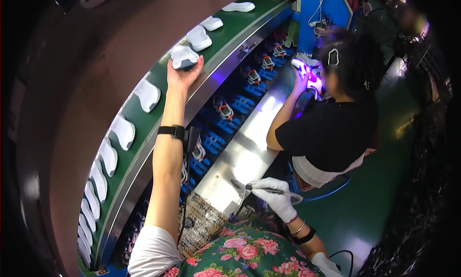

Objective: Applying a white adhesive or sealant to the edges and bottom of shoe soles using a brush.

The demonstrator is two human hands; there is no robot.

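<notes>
My bare left hand (pixel 185 76) reaches to the green belt, its fingers closed round a white shoe sole (pixel 184 56) with a grey-blue edge. The sole is at the belt, in the row of white soles; whether it touches the belt I cannot tell. My right hand (pixel 274 195), in a white glove, grips a thin black pen-like tool (pixel 249 186) with a pale tube along it. The tool's dark flat tip points left, over the metal ledge (pixel 235 169). What kind of tip it has is too small to make out.
More white soles (pixel 109 156) line the curved green belt (pixel 126 167). Below its metal rail, shoe uppers (pixel 224 108) sit on blue holders. At right a seated co-worker (pixel 331 128) holds a shoe under violet light. A patterned mat (pixel 204 219) lies near me.
</notes>
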